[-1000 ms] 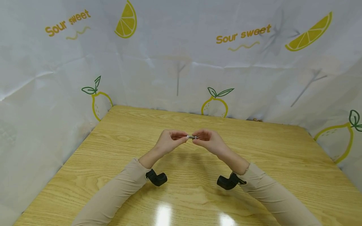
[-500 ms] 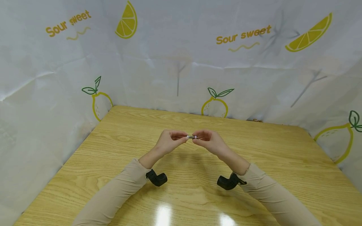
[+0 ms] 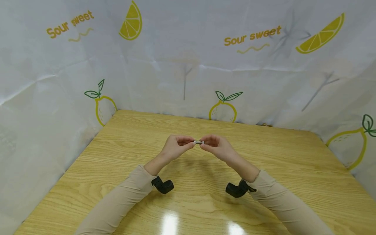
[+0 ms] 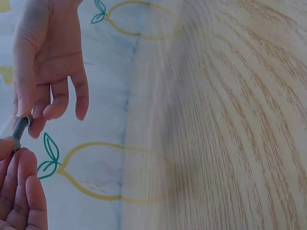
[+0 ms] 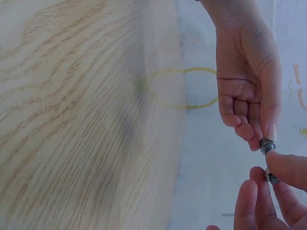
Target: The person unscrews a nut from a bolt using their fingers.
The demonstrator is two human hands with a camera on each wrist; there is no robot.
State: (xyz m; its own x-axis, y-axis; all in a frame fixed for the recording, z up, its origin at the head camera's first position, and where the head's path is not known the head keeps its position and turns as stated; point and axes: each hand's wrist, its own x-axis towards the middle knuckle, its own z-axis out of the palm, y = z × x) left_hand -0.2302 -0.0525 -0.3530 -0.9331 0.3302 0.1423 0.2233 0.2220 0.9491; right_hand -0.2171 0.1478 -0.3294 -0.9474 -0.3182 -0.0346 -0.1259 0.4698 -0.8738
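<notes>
A small metal bolt (image 3: 198,142) with a threaded shank lies roughly level between my two hands, above the table. My left hand (image 3: 175,147) pinches one end of it between thumb and fingertips. At the other end, the thumb and fingers of my right hand (image 3: 216,146) pinch around a nut (image 5: 271,178) on the thread. Bare thread (image 4: 19,128) shows between the two sets of fingertips in the left wrist view. Fingertips partly cover both ends of the bolt. The other fingers of both hands are loosely bent.
Beneath the hands spreads a wood-grain table (image 3: 188,202). A pale curtain (image 3: 164,81) printed with lemons hangs along its back and sides. Black wrist mounts (image 3: 163,185) sit below both wrists, close over the tabletop.
Both hands and the bolt stay almost in place. Only the light on the nut and its look at the right fingertips differ slightly.
</notes>
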